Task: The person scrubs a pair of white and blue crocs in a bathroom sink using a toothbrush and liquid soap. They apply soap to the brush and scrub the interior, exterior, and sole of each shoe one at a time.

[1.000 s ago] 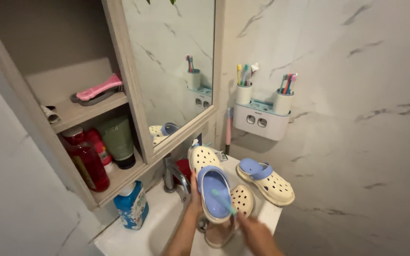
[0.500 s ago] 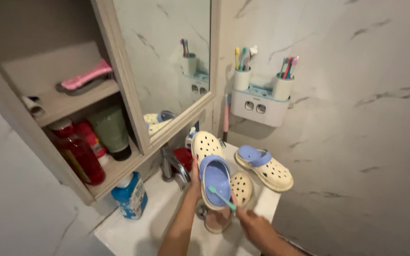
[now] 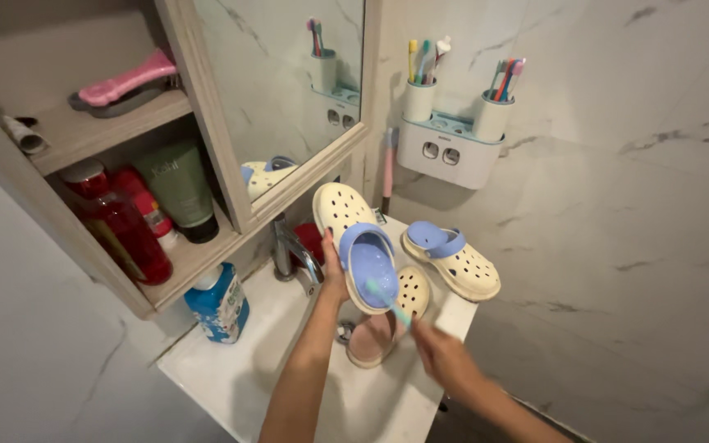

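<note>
We note a blue bottle with white label [image 3: 218,303] on the basin ledge, a green tube [image 3: 176,189] and red bottles [image 3: 121,221], possibly shampoo, on the lower shelf.

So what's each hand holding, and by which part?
Left hand grips the cream clog by its side edge; right hand holds the teal toothbrush by its handle end.

Two bare forearms, no sleeves in view, left hand [image 3: 334,275] and right hand [image 3: 443,358] both ungloved, no rings, watch or bracelets visible at the wrists
</note>
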